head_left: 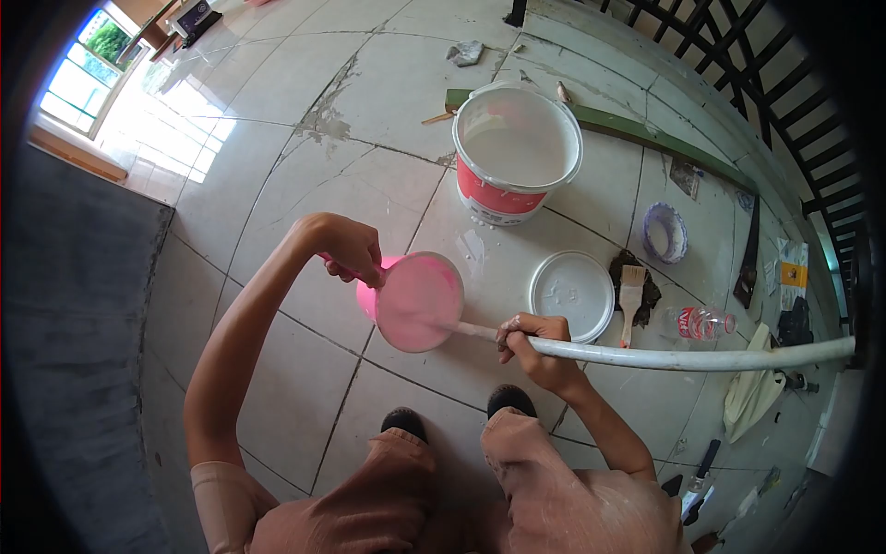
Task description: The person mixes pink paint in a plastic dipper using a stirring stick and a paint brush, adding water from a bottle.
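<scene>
Left hand (351,247) closed on the handle of pink plastic dipper (366,301), short of paint bucket (503,196); likely light, slightly flexible, slick if wet; handle best. Right hand (538,349) wrapped round long white pole (692,358), end in dipper; probably stiff, tail-heavy, grip low.
</scene>
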Tool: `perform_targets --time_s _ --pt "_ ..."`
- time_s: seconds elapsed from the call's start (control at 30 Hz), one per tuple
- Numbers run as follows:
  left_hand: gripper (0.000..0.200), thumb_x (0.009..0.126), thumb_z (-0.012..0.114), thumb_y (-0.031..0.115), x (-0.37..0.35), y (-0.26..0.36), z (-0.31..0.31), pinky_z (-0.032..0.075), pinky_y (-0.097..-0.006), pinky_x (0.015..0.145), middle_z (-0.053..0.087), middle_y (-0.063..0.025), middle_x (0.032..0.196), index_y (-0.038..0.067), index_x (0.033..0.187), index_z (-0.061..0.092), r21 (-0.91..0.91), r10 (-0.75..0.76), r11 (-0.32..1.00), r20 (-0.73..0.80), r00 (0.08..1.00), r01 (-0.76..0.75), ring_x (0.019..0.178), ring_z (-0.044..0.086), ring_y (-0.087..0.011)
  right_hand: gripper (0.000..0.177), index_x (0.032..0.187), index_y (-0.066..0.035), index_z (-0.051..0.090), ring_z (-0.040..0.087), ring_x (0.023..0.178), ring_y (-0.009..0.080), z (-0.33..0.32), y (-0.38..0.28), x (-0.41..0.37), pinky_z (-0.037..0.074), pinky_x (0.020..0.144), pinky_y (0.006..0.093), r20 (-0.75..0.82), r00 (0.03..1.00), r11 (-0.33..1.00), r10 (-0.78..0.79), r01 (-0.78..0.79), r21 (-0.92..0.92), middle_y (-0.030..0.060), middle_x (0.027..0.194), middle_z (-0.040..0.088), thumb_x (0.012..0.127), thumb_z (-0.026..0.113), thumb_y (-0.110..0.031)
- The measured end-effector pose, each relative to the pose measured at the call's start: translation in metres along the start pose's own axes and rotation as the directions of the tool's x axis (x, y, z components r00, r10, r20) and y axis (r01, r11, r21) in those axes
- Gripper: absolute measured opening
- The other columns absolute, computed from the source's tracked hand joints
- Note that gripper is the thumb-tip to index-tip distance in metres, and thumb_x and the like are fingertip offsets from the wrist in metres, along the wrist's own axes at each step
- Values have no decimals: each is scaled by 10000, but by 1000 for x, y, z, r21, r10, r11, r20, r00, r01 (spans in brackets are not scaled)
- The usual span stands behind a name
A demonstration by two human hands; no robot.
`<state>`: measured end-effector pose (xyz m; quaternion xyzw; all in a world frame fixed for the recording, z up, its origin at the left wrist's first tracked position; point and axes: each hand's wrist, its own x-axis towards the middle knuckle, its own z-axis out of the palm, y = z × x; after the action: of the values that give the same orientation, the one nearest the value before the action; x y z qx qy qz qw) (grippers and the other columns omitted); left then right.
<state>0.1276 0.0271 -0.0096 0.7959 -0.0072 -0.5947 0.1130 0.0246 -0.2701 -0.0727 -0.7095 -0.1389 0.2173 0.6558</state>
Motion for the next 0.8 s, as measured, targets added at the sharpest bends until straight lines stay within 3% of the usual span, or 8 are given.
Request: perform_targets --time_s 0.1,0.17,0.23,0.4,0.5,0.63,0.77,0.8 --pt "286 768 649 331 3 0 -1 347 -275 467 512 -14 587 55 699 611 -9 8 1000 -1 1000 -8 466 404 -110 130 763 31 641 658 600 201 -2 -8 8 528 571 280 -59 976 944 -211 188 -270 136 690 662 781 520 -13" --pt "288 767 650 334 5 -1 -1 346 -275 466 511 -14 585 56 700 612 -4 12 1000 -4 1000 -12 466 405 -109 101 772 12 651 656 593 239 2 -1 10 531 567 300 -48 930 887 -365 331 -323 138 701 662 749 555 -7" --pt "289 766 650 335 5 0 -1 346 -275 466 510 -13 584 56 699 612 6 10 1000 -6 1000 -10 467 406 -108 132 755 29 650 661 596 192 6 6 9 530 566 272 10 920 865 -391 371 -339 135 689 657 757 518 18" --pt "289 765 654 338 4 -5 0 349 -276 467 519 -14 591 54 719 628 -16 2 1000 -4 1000 -2 464 410 -108 138 758 41 625 635 565 168 11 -2 -8 523 558 265 53 958 893 -280 281 -353 126 668 644 761 487 30" --pt "288 765 657 341 2 1 -2 355 -275 468 527 -16 600 55 734 639 -5 1 1000 1 1000 -1 464 413 -110 153 753 74 602 628 578 158 14 -12 -11 537 564 266 78 997 999 -22 25 -37 127 693 635 800 469 17" --pt "355 791 646 395 2 0 -3 388 -249 484 520 2 588 69 665 588 28 18 999 19 1000 -18 487 446 -90 191 754 106 575 636 640 174 20 1 -5 568 598 281 2 1000 943 11 -11 331 136 750 618 841 442 -1" --pt "287 764 659 332 1 -3 0 349 -276 468 522 -11 601 51 714 623 -2 0 1000 1 1000 0 466 406 -107 181 759 99 575 632 640 168 3 2 -3 561 594 275 54 997 996 55 -58 63 127 744 623 846 450 1" --pt "288 764 658 330 1 -3 0 348 -276 468 520 -10 598 50 706 617 -15 -1 1000 3 1000 1 465 405 -106 148 769 49 639 651 586 157 3 0 0 528 553 253 -21 1000 1000 -6 6 15 120 670 658 794 508 -15"
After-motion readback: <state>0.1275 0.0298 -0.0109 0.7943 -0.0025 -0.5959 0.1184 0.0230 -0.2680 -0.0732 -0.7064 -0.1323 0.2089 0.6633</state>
